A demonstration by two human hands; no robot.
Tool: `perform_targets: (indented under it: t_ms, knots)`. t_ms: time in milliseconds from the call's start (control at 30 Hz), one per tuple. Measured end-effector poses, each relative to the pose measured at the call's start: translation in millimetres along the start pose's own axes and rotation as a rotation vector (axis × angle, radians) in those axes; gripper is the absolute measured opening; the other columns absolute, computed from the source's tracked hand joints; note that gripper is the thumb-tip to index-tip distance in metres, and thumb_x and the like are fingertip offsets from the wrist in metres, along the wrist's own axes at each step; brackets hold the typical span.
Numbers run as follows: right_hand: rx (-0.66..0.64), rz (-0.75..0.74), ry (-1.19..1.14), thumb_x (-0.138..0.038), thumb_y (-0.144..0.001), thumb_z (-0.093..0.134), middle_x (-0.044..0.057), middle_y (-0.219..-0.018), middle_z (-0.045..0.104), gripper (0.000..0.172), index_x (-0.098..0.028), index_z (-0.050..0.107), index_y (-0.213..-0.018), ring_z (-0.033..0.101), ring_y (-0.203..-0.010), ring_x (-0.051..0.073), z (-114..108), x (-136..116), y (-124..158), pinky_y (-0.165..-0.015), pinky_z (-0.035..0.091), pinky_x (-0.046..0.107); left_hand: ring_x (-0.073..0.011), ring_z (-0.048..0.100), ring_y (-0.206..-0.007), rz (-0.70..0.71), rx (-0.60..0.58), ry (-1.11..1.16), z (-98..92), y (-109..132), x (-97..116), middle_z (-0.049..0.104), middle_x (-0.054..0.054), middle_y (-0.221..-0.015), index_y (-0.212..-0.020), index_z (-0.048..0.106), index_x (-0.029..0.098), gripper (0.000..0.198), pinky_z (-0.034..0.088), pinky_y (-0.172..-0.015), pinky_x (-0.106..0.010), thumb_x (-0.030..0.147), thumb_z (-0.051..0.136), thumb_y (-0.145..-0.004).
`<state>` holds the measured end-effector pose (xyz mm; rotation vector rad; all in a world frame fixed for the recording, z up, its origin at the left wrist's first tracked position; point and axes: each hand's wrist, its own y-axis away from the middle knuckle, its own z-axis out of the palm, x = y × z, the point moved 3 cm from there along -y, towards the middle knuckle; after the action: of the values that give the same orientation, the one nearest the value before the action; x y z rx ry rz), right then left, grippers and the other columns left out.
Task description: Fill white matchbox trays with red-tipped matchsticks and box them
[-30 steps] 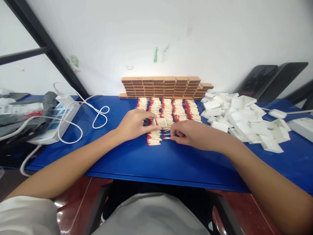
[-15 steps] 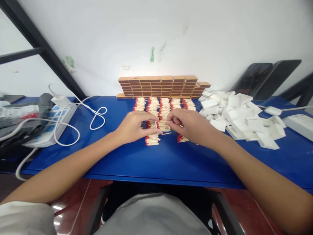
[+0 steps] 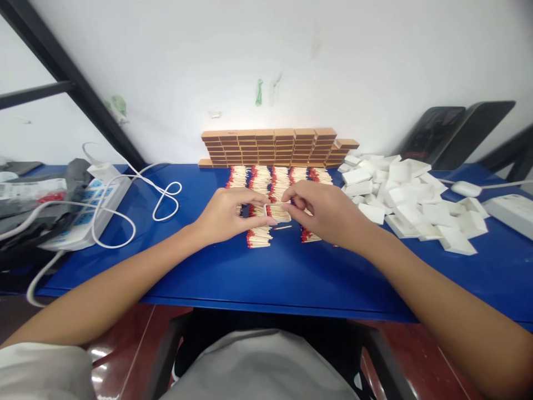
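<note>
A small white matchbox tray (image 3: 278,212) full of red-tipped matches is pinched between my two hands above the blue table (image 3: 266,278). My left hand (image 3: 227,214) grips its left end with thumb and fingers closed. My right hand (image 3: 322,210) closes on its right end. Rows of loose matches (image 3: 278,178) lie on the table just behind and under my hands. One stray match (image 3: 283,227) rests right below the tray.
A wall of brown matchbox sleeves (image 3: 277,148) is stacked against the white wall. A heap of white empty trays (image 3: 410,203) lies to the right, with a white mouse (image 3: 463,189) beyond. A power strip (image 3: 89,214) and white cables (image 3: 137,200) sit at the left.
My right hand moved up from the loose matches near the table's front to the tray and now grips its right end. My left hand stayed on the tray.
</note>
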<state>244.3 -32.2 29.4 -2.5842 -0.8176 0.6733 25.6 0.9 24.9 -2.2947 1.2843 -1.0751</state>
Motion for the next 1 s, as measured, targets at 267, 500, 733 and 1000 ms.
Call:
perform_targets:
  t_ms: [267,500,733,1000]
  knots:
    - [-0.144,0.019,0.054,-0.024,-0.096,0.063,0.003,-0.085,0.064,0.009,-0.020,0.066,-0.089,0.057,-0.074,0.017,3,5,2,-0.067,0.037,0.029,-0.0184,0.077,-0.088,0.014,0.103,-0.174,-5.8,-1,-10,0.082,-0.004,-0.099,-0.101,0.079,0.019,0.036,0.058,-0.080,-0.028,0.050,0.085,-0.084]
    - [-0.376,0.063,0.003,-0.026,-0.097,0.065,0.005,-0.089,0.065,0.008,-0.020,0.066,-0.090,0.058,-0.079,0.019,18,12,4,-0.069,0.039,0.029,-0.0184,0.077,-0.088,0.016,0.107,-0.193,-6.6,-2,-10,0.081,-0.004,-0.099,-0.102,0.078,0.020,0.035,0.057,-0.082,-0.029,0.050,0.083,-0.085]
    - [-0.417,0.105,-0.022,-0.022,-0.097,0.060,0.006,-0.089,0.066,0.015,-0.020,0.062,-0.082,0.057,-0.075,0.018,18,12,5,-0.067,0.038,0.029,-0.0198,0.077,-0.089,0.008,0.083,-0.199,-4.0,0,-10,0.081,-0.005,-0.098,-0.102,0.078,0.019,0.037,0.058,-0.081,-0.030,0.052,0.083,-0.086]
    - [-0.408,0.116,-0.032,-0.020,-0.095,0.062,0.005,-0.086,0.066,0.016,-0.021,0.060,-0.079,0.056,-0.067,0.016,14,7,5,-0.064,0.038,0.029,-0.0192,0.076,-0.087,0.028,0.083,-0.213,-4.0,0,-13,0.081,-0.005,-0.097,-0.103,0.078,0.019,0.038,0.056,-0.079,-0.029,0.053,0.082,-0.086]
